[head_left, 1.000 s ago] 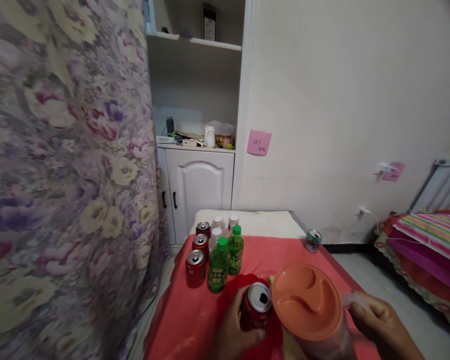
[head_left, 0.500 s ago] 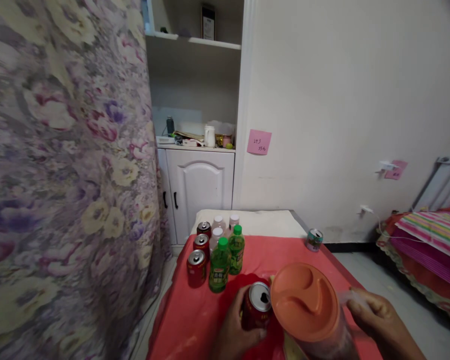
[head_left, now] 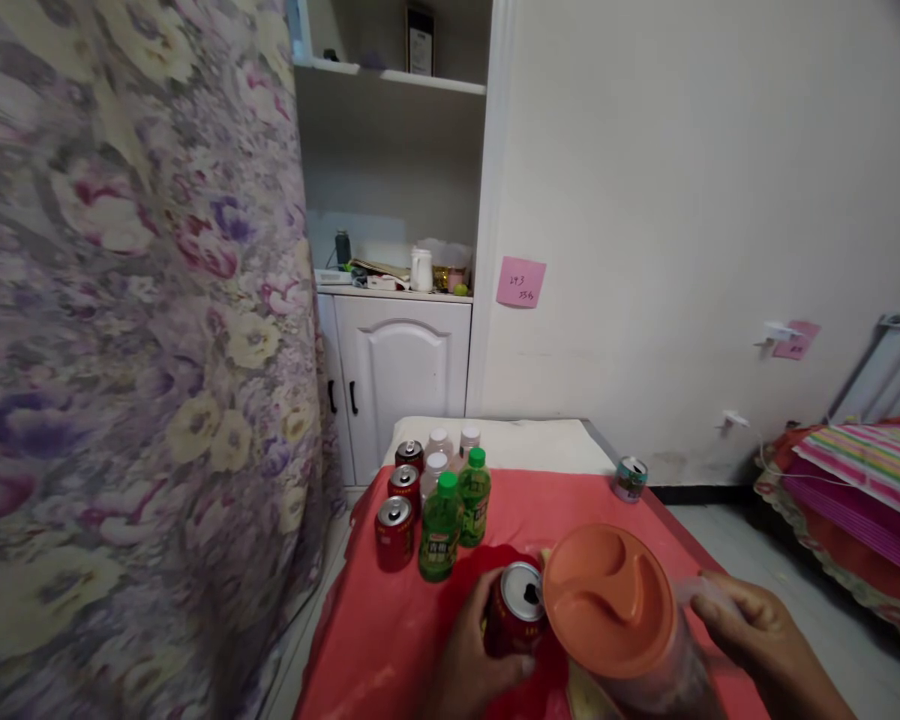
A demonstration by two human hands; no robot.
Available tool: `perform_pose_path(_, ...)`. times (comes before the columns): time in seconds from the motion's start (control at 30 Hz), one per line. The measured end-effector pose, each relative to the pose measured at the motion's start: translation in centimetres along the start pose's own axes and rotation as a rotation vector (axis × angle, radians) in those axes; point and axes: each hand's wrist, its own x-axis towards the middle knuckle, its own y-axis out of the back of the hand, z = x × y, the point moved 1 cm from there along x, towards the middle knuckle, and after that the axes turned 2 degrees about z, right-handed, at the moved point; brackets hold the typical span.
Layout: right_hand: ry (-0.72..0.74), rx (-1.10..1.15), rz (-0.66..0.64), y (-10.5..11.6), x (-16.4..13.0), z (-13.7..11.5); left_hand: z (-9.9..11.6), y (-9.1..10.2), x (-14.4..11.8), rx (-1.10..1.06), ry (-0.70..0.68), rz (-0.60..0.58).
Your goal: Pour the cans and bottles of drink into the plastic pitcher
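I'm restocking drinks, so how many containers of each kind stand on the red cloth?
Red cans: 4, one open in the left hand
Green bottles: 2
White-capped bottles: 3
Teal can: 1
Orange-lidded pitcher: 1, at the right hand
Total: 11

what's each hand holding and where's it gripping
Left hand wraps the side of the opened red can; right hand holds the orange-lidded pitcher by its handle side.

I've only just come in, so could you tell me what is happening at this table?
A person stands at a table with a red cloth. Their left hand grips an opened red can, upright on the cloth. Their right hand holds the handle of a clear jug with an orange lid beside it. More cans and green bottles stand further back.
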Motion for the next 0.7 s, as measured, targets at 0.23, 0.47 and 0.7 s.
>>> perform_pose_path(0.23,0.032,-0.094,-0.044,0.1,0.2,-1.5,0.3,-0.1,-0.1,-0.041,0.011,-0.002)
perform_pose_path(0.47,0.008,-0.012,-0.061,0.1,0.2,-0.8,0.5,0.0,-0.3,-0.013,0.000,-0.016)
perform_pose_path(0.7,0.075,-0.114,-0.095,0.5,1.0,-0.8,0.2,0.1,-0.2,0.013,-0.001,0.008)
